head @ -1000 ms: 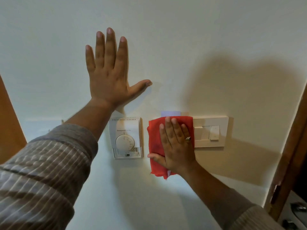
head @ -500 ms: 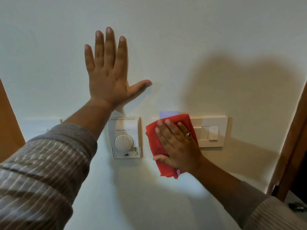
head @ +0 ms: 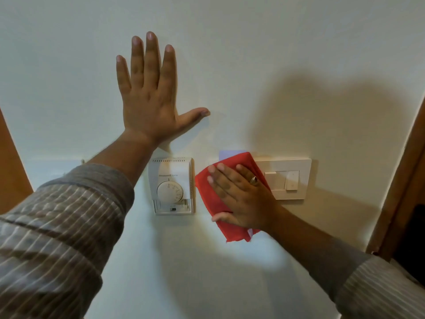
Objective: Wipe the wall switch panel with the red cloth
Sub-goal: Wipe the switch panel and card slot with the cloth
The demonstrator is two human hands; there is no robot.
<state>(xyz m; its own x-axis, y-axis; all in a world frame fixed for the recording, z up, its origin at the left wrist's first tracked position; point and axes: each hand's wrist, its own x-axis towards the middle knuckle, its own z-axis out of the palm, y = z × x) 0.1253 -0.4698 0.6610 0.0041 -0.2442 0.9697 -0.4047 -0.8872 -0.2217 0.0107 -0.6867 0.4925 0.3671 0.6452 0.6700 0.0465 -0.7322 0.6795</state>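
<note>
A white wall switch panel [head: 292, 178] is mounted on the pale wall at the right. Its left part is covered by a red cloth [head: 208, 192]. My right hand [head: 241, 194], wearing a ring, lies flat on the cloth and presses it against the panel, fingers pointing up and left. The cloth's lower corner hangs below the hand. My left hand [head: 147, 97] rests flat on the bare wall above and to the left, fingers spread, holding nothing.
A white dial thermostat [head: 172, 186] sits just left of the cloth. A small pale violet patch [head: 226, 154] shows above the cloth. Brown wooden door frames stand at the right edge [head: 407, 162] and the left edge [head: 11, 166].
My right hand has rotated anticlockwise with the cloth, fingers now pointing up-left, and the cloth has tilted and slid slightly left. My left hand has stayed in place.
</note>
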